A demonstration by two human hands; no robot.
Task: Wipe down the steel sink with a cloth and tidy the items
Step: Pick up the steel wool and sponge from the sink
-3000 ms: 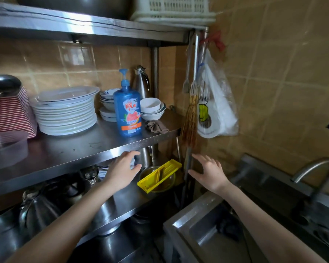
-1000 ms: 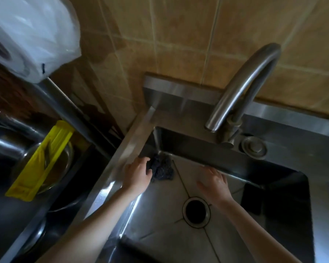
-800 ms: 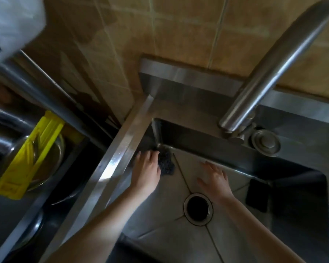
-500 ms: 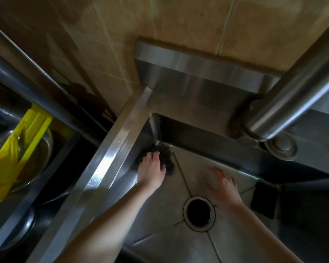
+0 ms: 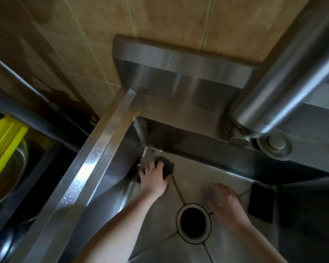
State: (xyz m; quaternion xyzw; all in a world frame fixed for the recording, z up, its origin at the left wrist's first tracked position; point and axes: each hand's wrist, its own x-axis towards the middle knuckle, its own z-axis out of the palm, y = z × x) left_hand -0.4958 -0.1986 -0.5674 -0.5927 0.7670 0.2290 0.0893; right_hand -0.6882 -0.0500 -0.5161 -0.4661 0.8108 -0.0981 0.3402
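Note:
I look straight down into the steel sink (image 5: 95, 160). A dark cloth (image 5: 167, 165) lies bunched in the basin's far left corner. My left hand (image 5: 153, 177) lies on top of it with the fingers spread over the cloth, pressing it against the sink floor. My right hand (image 5: 224, 199) rests flat on the sink floor beside the round drain hole (image 5: 193, 223), fingers loosely extended, holding nothing. It looks slightly blurred.
The steel faucet spout (image 5: 285, 78) crosses close overhead at the upper right, its base and a round knob (image 5: 274, 146) on the back ledge. A dark rectangular object (image 5: 261, 203) lies at the basin's right. A yellow plastic slicer (image 5: 6, 141) rests on a metal bowl at left.
The view swung from the shelf rack down into the sink and closer. My left hand settled onto the dark cloth in the corner; my right hand stayed by the drain.

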